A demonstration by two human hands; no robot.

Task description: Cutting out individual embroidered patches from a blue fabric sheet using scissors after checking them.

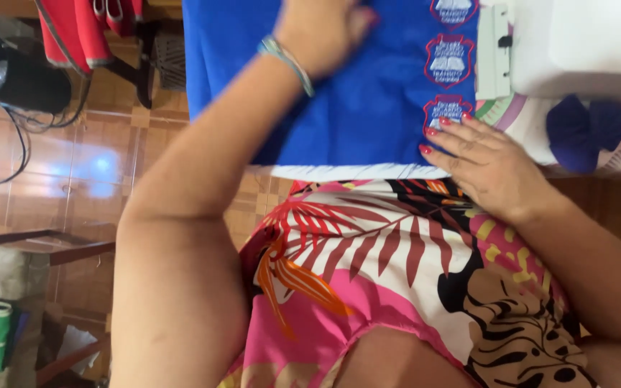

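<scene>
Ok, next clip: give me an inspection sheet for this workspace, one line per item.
Surface: mostly hidden under the blue cloth; patterned cover shows at right.
Job's things: blue cloth spread flat, a column of embroidered badges along its right side, white hem at the near edge.
Clutter: dark blue fabric bundle at right.
Hands: left hand pressed flat on the cloth, wristband on; right hand flat on the cloth's near right corner.
Cables: black cables on the tiled floor at left.
Surroundings: white sewing machine at right; red garment hanging top left.
</scene>
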